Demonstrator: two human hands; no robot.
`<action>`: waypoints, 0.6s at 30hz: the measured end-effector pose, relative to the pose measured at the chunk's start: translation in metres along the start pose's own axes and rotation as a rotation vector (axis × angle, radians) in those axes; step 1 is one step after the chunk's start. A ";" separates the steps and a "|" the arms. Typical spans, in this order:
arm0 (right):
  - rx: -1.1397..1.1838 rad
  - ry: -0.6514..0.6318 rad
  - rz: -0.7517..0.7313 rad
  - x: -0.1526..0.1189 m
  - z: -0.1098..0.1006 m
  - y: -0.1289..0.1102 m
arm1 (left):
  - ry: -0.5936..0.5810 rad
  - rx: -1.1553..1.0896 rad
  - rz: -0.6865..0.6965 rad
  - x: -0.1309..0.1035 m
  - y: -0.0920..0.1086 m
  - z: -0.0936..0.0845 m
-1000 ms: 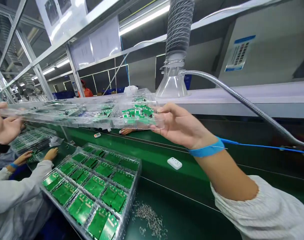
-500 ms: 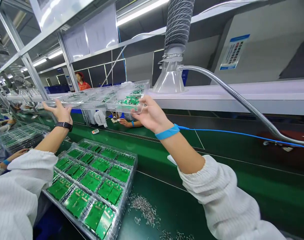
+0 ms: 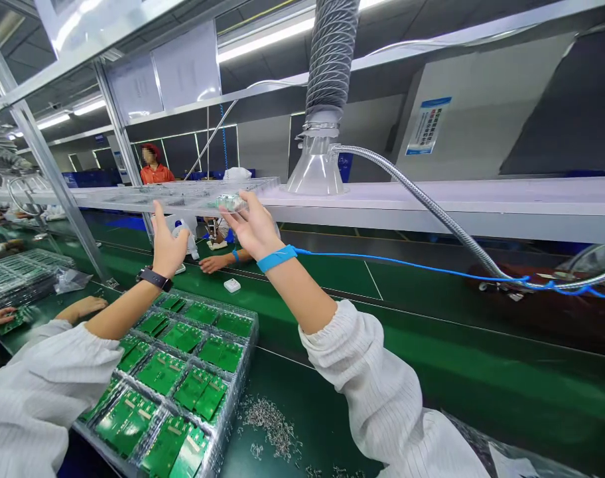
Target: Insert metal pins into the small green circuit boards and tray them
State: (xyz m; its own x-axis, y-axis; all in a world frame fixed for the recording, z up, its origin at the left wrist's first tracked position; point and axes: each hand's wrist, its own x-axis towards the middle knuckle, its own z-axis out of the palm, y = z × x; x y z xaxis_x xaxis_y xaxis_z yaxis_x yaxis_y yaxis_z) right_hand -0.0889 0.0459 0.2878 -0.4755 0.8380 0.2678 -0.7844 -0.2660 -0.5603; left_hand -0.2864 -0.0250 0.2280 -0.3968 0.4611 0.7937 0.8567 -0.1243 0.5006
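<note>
A clear plastic tray (image 3: pixel 158 194) lies level along the shelf, with some green circuit boards showing through near its right end. My right hand (image 3: pixel 255 229), wearing a blue wrist strap, has its thumb and fingers on the tray's front edge near those boards. Below the front edge, my left hand (image 3: pixel 169 247) is raised with thumb and finger spread, gripping nothing; whether a fingertip touches the tray I cannot tell. Under my arms, a stack of clear trays (image 3: pixel 250 332) holds green circuit boards (image 3: pixel 160 372) in its compartments.
Small metal parts (image 3: pixel 270 425) lie in piles on the green bench. A funnel-shaped extraction hood (image 3: pixel 316 169) stands on the shelf (image 3: pixel 432 206), with a metal flexible hose curving right. A blue cord (image 3: pixel 382 257) trails from my wrist. Co-workers' hands (image 3: pixel 215 263) are across the belt and at left.
The tray has come down and back onto the shelf, now level. My left hand has come off its left part and moved right. The view has shifted slightly.
</note>
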 end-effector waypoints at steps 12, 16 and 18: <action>-0.224 0.055 0.274 -0.074 -0.049 0.001 | -0.091 0.431 0.599 0.026 0.024 0.006; -0.609 -0.076 0.501 -0.159 -0.118 -0.016 | -0.106 0.445 0.614 0.046 0.013 0.015; -0.782 -0.046 0.596 -0.204 -0.168 -0.030 | -0.101 0.436 0.598 0.053 0.004 0.018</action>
State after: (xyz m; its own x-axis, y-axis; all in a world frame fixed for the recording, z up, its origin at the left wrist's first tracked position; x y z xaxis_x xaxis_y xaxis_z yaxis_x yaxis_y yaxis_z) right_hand 0.0987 -0.0371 0.1189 -0.7359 0.6451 -0.2059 0.0657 -0.2347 -0.9699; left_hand -0.2977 0.0148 0.2662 0.1920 0.5051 0.8414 0.9781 -0.0288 -0.2060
